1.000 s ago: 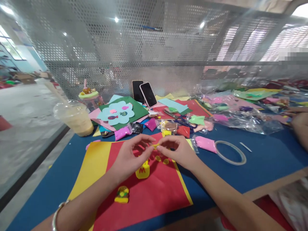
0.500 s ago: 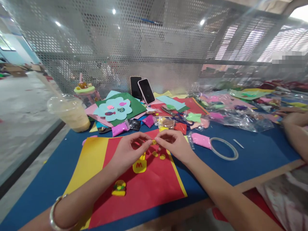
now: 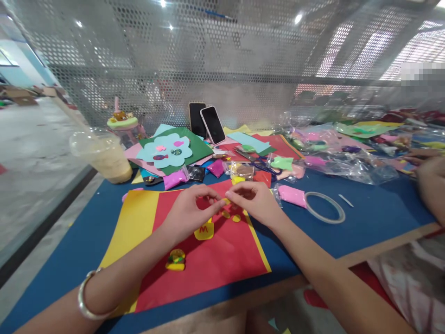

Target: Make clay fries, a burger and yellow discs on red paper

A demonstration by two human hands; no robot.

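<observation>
My left hand (image 3: pixel 193 208) and my right hand (image 3: pixel 255 199) meet over the red paper (image 3: pixel 208 273), their fingertips pinched on a small yellow clay piece (image 3: pixel 226 201). Fingers hide part of that piece. Just below lie two flat yellow clay pieces, one (image 3: pixel 225 214) left of the other (image 3: pixel 236 218). A yellow clay shape with a red M (image 3: pixel 204 230) rests on the paper beneath my left hand, its top partly covered. Closer to me, a small clay burger (image 3: pixel 176 260) lies flat. A yellow sheet (image 3: pixel 134 227) shows along the red paper's left side.
A plastic drink cup (image 3: pixel 104 155) stands at the left. Behind my hands are clay packets (image 3: pixel 175 177), scissors (image 3: pixel 262 164) and two leaning phones (image 3: pixel 212 125). A tape roll (image 3: pixel 325 207) lies to the right, near another person's arm (image 3: pixel 431 185).
Both hands stay together around the yellow clay piece, with small finger movements. The view has shifted slightly, so the burger and paper appear a little higher.
</observation>
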